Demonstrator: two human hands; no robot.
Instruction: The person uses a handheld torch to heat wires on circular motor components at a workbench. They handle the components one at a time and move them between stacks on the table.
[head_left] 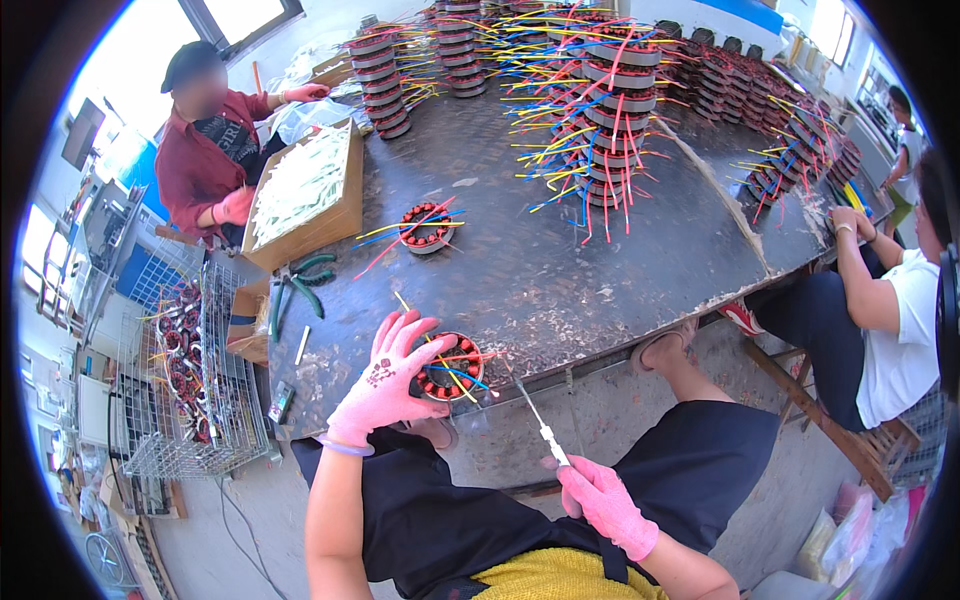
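For this kind of fiddly work I'd let the steadying hand do most of the job. The pink-gloved left hand (pixel 392 365) is pinching the near left rim of the ring-shaped motor stator with red coils (pixel 432 384), down at the near edge of the dark, scuffed table (pixel 560 290), thumb low and fingers over the top. The pink-gloved right hand (pixel 605 500) has its fingers wrapped round the slim metal tool with a white handle (pixel 547 432), pointing at the stator's right side. Can't really tell if its thin tip touches a wire. I'd brace the rim on the table, sweep the loose yellow, blue and red leads (pixel 472 380) clear of the tip, and work gently so no coil gets scratched. The green-handled pliers (pixel 308 287) lie beyond the stator, to its left.
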